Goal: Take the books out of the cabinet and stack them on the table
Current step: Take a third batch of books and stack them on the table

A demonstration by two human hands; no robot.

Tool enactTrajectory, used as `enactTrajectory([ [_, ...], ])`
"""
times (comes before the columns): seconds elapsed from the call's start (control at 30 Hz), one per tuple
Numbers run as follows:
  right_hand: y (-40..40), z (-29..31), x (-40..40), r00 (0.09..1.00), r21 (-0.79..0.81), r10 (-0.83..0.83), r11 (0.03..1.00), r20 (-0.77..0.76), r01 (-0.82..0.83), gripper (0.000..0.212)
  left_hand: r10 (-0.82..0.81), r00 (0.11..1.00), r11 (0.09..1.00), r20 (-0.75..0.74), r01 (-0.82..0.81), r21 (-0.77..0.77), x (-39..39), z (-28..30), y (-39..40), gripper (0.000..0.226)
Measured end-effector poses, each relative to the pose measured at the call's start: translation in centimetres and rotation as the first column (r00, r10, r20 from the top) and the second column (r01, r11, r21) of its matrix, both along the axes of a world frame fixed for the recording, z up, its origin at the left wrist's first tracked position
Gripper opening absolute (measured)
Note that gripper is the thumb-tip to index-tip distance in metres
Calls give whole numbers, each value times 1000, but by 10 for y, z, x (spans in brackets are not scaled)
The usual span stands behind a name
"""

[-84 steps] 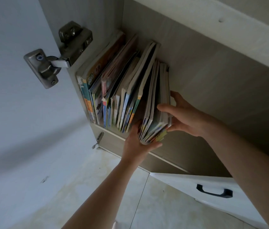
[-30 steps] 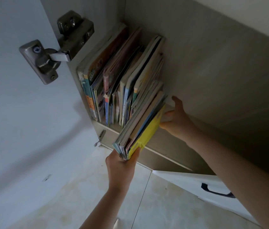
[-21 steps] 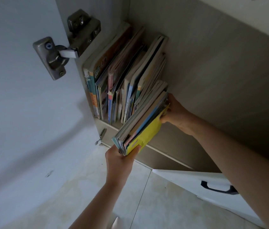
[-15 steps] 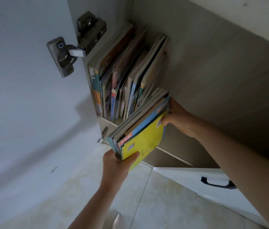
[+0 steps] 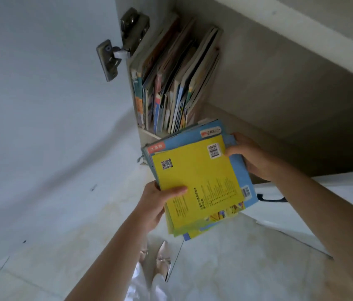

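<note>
Here a bundle of thin books [image 5: 197, 183] sits between both hands, clear of the cabinet [image 5: 279, 88] and held out over the pale floor [image 5: 236, 268], its flat face turned up toward the camera. The top one has a yellow cover with a barcode sticker and a small square code; a blue cover shows behind it along the upper and right edges. The left hand [image 5: 156, 205] grips the bundle's lower left edge, thumb curled over the yellow cover and the other fingers hidden underneath. The right hand [image 5: 251, 157] holds the upper right corner, thumb pressed near the barcode and fingers wrapped round the back. More books [image 5: 171, 83] stand upright on the cabinet shelf, packed against its left wall just beside the metal hinge [image 5: 123, 40] of the open door [image 5: 41, 105]. Below, a pair of pointed shoes [image 5: 160, 259] shows on the floor.
</note>
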State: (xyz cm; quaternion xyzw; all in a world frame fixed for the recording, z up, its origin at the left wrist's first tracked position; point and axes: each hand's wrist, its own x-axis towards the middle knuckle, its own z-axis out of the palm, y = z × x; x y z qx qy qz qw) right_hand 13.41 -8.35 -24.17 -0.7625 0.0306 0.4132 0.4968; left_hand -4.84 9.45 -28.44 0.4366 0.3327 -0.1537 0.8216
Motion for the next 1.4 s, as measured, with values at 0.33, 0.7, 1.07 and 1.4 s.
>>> enactTrajectory([
  [0.33,-8,95,-119,989,-39,-100,994,113,105,61,98,994,995,-46,-98,-4,-49,80,10,64],
  [0.7,19,179,-208,963,22,-103,995,250,101,57,192,969,889,153,-238,392,-116,183,29,98],
  [1.07,6,209,-256,952,139,-8,990,307,-36,74,339,917,782,211,-399,479,-185,242,-7,109],
  [1.4,-5,221,-301,789,131,486,815,376,-565,74,725,648,462,233,-708,534,-297,261,-94,108],
])
